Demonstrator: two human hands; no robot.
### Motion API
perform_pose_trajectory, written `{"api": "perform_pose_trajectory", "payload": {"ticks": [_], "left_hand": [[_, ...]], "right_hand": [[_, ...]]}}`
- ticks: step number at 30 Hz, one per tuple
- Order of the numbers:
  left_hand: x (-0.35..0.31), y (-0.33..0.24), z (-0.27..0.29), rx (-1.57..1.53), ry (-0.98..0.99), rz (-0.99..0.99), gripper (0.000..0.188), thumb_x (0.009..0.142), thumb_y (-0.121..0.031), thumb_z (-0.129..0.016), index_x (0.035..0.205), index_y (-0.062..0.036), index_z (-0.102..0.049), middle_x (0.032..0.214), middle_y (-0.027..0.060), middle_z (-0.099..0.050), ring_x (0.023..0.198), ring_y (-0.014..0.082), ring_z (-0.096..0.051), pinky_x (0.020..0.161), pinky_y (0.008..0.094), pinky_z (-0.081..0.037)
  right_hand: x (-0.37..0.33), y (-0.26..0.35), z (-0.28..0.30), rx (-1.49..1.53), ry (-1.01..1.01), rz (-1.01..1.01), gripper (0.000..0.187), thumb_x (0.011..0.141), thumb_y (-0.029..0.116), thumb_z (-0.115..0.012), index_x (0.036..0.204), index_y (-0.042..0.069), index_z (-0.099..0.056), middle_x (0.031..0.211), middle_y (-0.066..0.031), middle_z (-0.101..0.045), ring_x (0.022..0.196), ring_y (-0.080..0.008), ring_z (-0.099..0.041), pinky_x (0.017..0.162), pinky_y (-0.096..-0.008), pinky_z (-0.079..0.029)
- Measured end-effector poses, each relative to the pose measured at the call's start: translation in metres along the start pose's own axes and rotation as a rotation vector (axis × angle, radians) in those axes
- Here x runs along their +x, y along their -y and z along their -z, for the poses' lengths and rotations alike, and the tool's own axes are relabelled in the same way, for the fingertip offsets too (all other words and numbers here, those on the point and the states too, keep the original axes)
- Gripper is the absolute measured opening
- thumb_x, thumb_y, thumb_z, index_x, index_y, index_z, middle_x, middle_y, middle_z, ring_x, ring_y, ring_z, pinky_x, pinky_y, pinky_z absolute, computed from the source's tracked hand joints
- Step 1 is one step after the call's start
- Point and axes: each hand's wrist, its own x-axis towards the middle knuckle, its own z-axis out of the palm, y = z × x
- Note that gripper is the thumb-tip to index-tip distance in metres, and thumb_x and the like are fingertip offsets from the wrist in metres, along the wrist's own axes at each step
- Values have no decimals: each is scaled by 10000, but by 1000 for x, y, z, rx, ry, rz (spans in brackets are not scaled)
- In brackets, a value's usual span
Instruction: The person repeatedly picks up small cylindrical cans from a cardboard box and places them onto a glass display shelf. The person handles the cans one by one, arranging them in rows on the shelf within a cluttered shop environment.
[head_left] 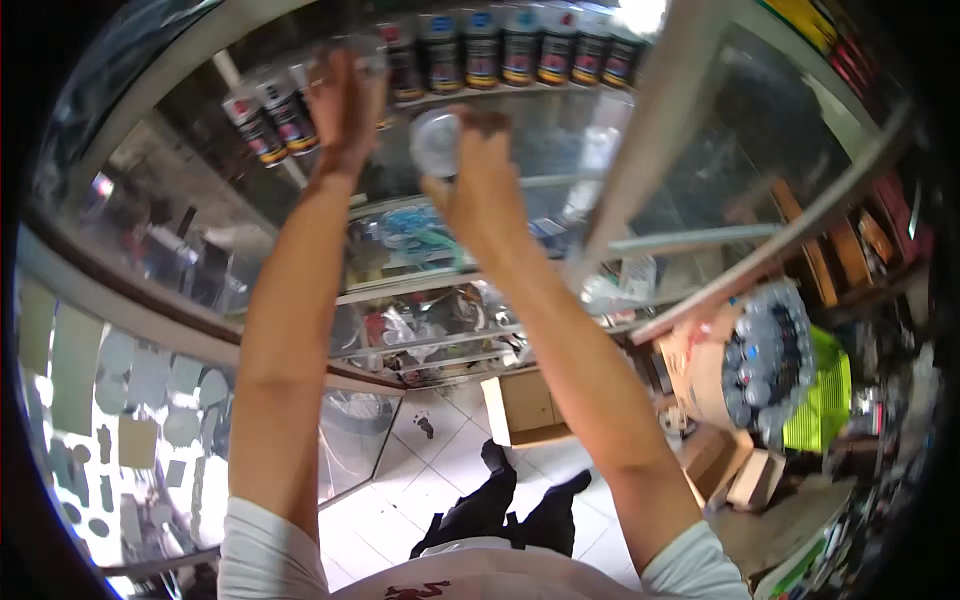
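Observation:
Both my arms reach up and forward into a glass display cabinet. My left hand [345,105] is raised to the upper shelf, its fingers closed around a clear plastic container [371,52], blurred by motion. Lower and to the right, my right hand [484,180] grips the edge of a round, clear plastic container [433,143], over the glass below the shelf. Spray cans [481,50] with coloured caps and dark labels stand in a row to the right of my left hand. More spray cans [288,115] stand just left of it.
Lower glass shelves [420,283] hold blue-green packets [415,232] and mixed small goods. An open cardboard box [522,405] sits on the tiled floor beyond my feet. On the right are clear bottles [765,355], a lime-green basket [825,390] and small cartons [755,480]. A sliding-door frame [650,130] slants beside my right arm.

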Motion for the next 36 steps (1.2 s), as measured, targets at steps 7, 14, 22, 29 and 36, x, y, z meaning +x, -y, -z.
{"api": "perform_pose_trajectory", "payload": {"ticks": [7,14,22,29,36], "left_hand": [[-46,77,41,-111,-177,-166,791,885,-389,-789,1463,19,-435,1469,228,-480,1325,383,-504,1124,499,-413],[-125,-110,255,-230,-125,219,672,877,-339,-827,1364,41,-564,1387,209,-542,1317,337,-531,1137,448,-446],[-228,-261,356,-596,249,177,762,810,-204,-869,1435,-11,-478,1458,149,-520,1354,288,-490,1135,438,-409],[-345,-468,261,-930,899,170,841,636,-36,-910,1379,-70,-518,1319,87,-545,1231,247,-552,1059,376,-466],[-381,-632,223,-1092,1133,-114,743,654,-51,-906,1332,-45,-604,1271,105,-479,1196,256,-577,935,364,-565]], "right_hand": [[-123,48,113,513,133,-10,845,739,54,-839,1459,2,-400,1423,-253,-415,1285,-458,-524,1040,-442,-494],[-274,22,272,397,94,-226,846,744,251,-912,1443,77,-468,1384,-172,-504,1274,-354,-554,1017,-430,-518],[-456,-43,450,-120,265,-820,732,729,464,-868,1276,86,-562,1219,-121,-583,1010,-363,-684,825,-471,-582],[-525,-99,572,-480,247,-1005,734,744,441,-861,1312,97,-547,1250,-82,-582,968,-355,-709,814,-472,-592],[-524,-110,636,-536,-359,-881,734,729,330,-906,1318,94,-537,1263,-129,-589,1047,-332,-693,852,-442,-607]]}}
